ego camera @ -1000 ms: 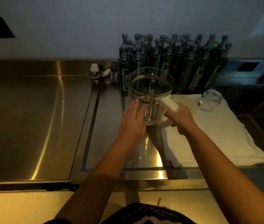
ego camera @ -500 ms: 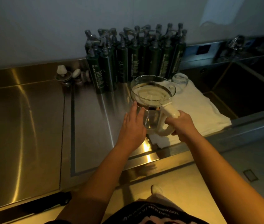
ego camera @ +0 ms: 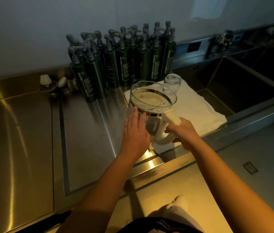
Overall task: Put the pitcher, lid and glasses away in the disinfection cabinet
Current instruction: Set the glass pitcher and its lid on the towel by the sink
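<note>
Pitcher [ego camera: 151, 105] clear glass, cream handle clenched by right hand [ego camera: 184, 133]; left hand [ego camera: 135, 133] flat, released.

Dark green pump bottles [ego camera: 122, 64] clustered against wall, white towel [ego camera: 198, 108] on steel worktop [ego camera: 23, 132], sink [ego camera: 243, 84] at right

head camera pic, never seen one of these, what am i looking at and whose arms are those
There is no machine here: the camera sits on a person's head and looks down at their own two bare arms. The right hand grips the cream handle of a clear glass pitcher. The left hand lies flat and open against the pitcher's side, steadying it. Below is a steel counter. On it lies a white towel with one glass upside down on it. Dark green pump bottles stand against the wall, and a sink lies to the right.
</note>
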Action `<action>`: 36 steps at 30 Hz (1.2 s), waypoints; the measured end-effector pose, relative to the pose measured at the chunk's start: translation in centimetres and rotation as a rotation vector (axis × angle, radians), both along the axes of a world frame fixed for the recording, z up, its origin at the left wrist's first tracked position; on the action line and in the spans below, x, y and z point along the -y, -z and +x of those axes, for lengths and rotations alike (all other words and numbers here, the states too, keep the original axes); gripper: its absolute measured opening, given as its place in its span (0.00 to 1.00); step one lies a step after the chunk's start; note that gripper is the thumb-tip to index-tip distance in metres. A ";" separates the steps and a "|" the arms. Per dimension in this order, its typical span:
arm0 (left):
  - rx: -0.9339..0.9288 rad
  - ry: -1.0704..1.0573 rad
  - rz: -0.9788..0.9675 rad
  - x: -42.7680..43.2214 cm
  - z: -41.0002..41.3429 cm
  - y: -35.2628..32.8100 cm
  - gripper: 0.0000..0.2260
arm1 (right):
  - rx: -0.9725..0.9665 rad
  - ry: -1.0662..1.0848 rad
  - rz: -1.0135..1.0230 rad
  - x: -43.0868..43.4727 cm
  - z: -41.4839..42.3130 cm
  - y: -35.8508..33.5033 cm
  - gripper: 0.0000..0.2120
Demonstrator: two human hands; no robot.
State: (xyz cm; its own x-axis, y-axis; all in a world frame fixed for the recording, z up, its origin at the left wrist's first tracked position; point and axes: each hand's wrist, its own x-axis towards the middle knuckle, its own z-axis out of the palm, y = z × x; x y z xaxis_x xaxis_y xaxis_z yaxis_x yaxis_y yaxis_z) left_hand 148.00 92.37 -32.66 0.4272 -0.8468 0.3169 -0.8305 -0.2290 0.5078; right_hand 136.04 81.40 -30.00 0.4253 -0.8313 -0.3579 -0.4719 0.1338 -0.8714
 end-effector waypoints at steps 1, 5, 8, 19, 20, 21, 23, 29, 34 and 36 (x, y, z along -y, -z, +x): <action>-0.004 0.004 -0.005 0.2 0.0 0.1 0.25 | -0.010 0.000 -0.017 0.2 -0.1 0.0 0.15; 0.027 0.020 -0.034 1.5 -0.3 0.4 0.28 | -0.051 0.000 -0.100 1.1 -0.5 0.2 0.14; 0.059 0.012 -0.046 2.7 -0.4 0.4 0.29 | -0.127 -0.038 -0.221 1.7 -1.1 0.4 0.17; 0.150 0.055 -0.085 6.7 -2.4 0.6 0.36 | -0.231 -0.081 -0.602 4.1 -3.2 0.8 0.32; 0.169 0.057 -0.079 7.0 -2.7 0.5 0.36 | -0.213 -0.078 -0.619 4.4 -3.4 0.7 0.36; 0.195 0.053 -0.072 7.5 -3.1 0.4 0.37 | -0.196 -0.080 -0.630 4.9 -3.6 0.8 0.39; 0.242 0.038 -0.062 8.3 -3.7 0.5 0.38 | -0.187 -0.113 -0.656 5.7 -4.0 0.9 0.43; 0.377 -0.014 0.039 10.8 -5.3 0.2 0.41 | -0.218 -0.228 -0.631 8.2 -5.2 1.4 0.43; 0.449 -0.038 0.080 12.8 -6.3 0.2 0.40 | -0.172 -0.235 -0.507 10.1 -6.1 2.3 0.44; 0.471 -0.043 0.097 13.5 -6.7 0.3 0.39 | -0.177 -0.240 -0.473 10.8 -6.3 2.8 0.44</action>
State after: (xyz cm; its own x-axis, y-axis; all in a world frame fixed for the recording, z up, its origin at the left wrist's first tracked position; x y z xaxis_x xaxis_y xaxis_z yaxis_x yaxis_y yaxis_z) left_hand 141.30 78.86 -32.99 0.2912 -0.8666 0.4051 -0.9538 -0.2957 0.0530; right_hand 129.71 70.55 -32.79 0.5898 -0.8059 -0.0527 -0.5856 -0.3818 -0.7151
